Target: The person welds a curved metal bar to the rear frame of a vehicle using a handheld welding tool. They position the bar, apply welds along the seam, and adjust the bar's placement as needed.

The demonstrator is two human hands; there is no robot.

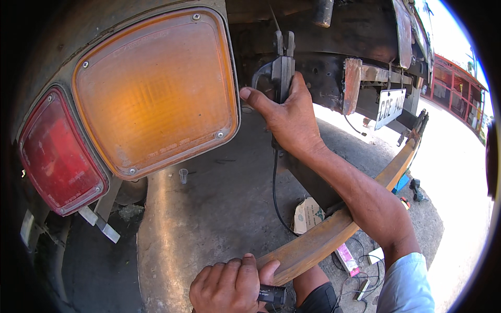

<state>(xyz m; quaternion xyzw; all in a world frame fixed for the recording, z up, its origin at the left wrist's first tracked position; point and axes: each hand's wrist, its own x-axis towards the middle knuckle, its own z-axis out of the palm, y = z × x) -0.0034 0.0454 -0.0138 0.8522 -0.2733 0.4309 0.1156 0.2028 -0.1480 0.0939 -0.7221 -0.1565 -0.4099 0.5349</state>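
My right hand (295, 117) is raised beside the vehicle's amber lamp, its fingers wrapped round a dark welding electrode holder (283, 78). The thumb points out to the left, under the holder's curved lever. A thin rod sticks up from the jaws, and a black cable (275, 182) hangs from the lower end. Low in the picture, my left hand (224, 286) is closed, knuckles up, round a short black cylinder (272, 293) whose end shows below the thumb. The rest of that cylinder is hidden. Right beside this hand lies the end of a long brown, rusty-looking bar (313, 245).
A large amber lamp (156, 94) and a red lamp (62, 151) fill the left. A white number plate (390, 108) hangs at right. On the ground lie a cardboard piece (308, 215), a pink-and-white box (346, 259), tangled wires and a clear plastic cup (183, 176).
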